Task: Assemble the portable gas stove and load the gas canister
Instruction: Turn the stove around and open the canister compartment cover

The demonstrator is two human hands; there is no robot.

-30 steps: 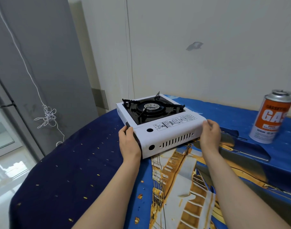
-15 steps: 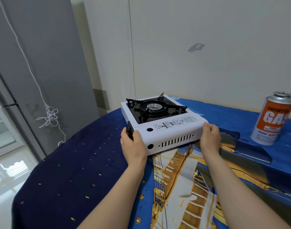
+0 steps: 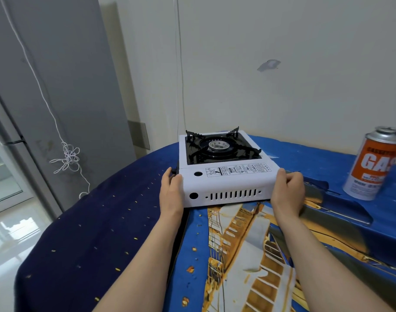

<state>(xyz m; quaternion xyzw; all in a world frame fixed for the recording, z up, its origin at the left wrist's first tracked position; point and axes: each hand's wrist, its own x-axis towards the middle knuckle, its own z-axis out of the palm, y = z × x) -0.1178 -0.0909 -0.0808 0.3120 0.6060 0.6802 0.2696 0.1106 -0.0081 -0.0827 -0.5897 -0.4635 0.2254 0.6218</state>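
Stove (image 3: 224,176) on the cloth-covered worktop (image 3: 102,233), slotted side panel toward the viewer. Left hand (image 3: 171,192) and right hand (image 3: 287,190) clasp its two near corners, fingers curled around the edges. The body is a stiff, smooth white sheet-metal box, probably light; best held by the side walls, not the black pan support (image 3: 221,146). Canister (image 3: 372,165): an upright, slippery orange-and-silver cylinder, well apart at right, not yet loaded; grasp it round the middle. Whether the stove rests fully flat is unclear.

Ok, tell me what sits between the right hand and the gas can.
Nothing stands there: the head view shows only bare patterned tablecloth between the right hand and the gas canister.
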